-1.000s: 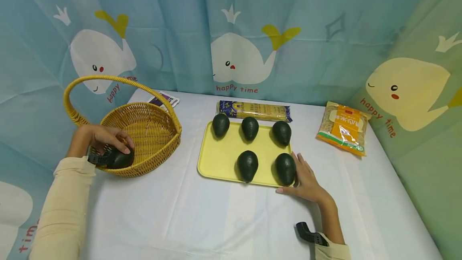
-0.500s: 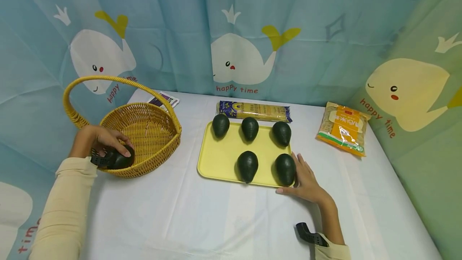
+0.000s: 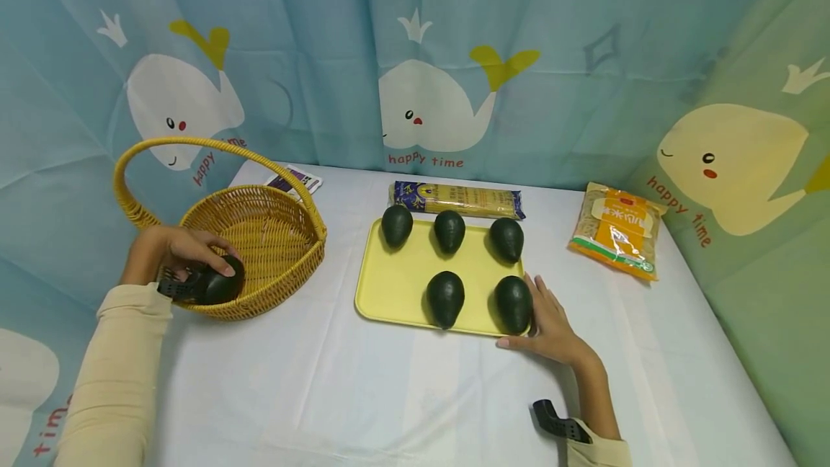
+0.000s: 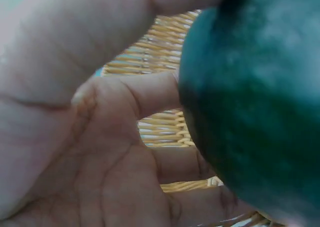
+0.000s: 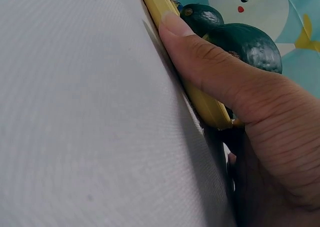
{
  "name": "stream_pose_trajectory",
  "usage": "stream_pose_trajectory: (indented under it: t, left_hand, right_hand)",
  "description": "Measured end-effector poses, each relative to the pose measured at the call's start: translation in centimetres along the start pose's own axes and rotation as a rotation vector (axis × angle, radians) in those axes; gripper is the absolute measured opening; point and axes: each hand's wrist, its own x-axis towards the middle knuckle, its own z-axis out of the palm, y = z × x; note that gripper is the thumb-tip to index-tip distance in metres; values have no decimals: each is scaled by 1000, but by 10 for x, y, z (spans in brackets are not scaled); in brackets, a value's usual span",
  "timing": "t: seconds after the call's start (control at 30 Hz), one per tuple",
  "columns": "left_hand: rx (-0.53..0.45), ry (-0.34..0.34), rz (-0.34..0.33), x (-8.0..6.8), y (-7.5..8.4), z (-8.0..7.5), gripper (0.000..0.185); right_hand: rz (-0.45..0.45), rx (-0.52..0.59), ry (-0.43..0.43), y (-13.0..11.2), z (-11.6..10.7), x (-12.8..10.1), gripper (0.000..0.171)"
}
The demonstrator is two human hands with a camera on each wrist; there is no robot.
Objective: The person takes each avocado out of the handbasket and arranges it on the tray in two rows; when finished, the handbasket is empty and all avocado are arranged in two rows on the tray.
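My left hand (image 3: 191, 247) reaches over the near left rim of a yellow wicker basket (image 3: 282, 294) and holds a dark green avocado (image 3: 227, 287) low inside it. In the left wrist view, the thumb and fingers lie around the avocado (image 4: 255, 102), with the woven wicker behind. At the near right corner of a yellow tray (image 3: 389, 294), my right hand (image 3: 547, 323) grips the edge, its thumb (image 5: 215, 59) along the front rim and its fingers along the right side. Several avocados sit on the tray, one (image 3: 513, 305) close against that hand.
A long pack of noodles (image 3: 457, 200) lies behind the tray. An orange and clear food bag (image 3: 619, 229) lies at the right, and a purple and white packet (image 3: 295, 180) behind the basket. The basket's tall handle (image 3: 214, 141) arches above it. Whale-print curtains (image 3: 311, 56) enclose the white table.
The avocado under my left hand has shifted very slightly to the right inside the basket. My right hand and the tray stay where they were.
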Motion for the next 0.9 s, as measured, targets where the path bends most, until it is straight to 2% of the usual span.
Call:
stream_pose_trajectory:
  t: [0.17, 0.33, 0.6, 0.9]
  left_hand:
    - [-4, 22, 75, -1, 2, -1, 70]
    - [-27, 73, 147, -5, 9, -2, 70]
    - [-114, 110, 249, -14, 32, -2, 69]
    - [-52, 123, 384, -24, 61, 5, 64]
  right_hand:
    - [5, 9, -3, 0, 0, 0, 127]
    - [16, 7, -9, 0, 1, 0, 127]
    - [17, 13, -10, -1, 0, 0, 127]
    - [-2, 6, -7, 1, 0, 1, 127]
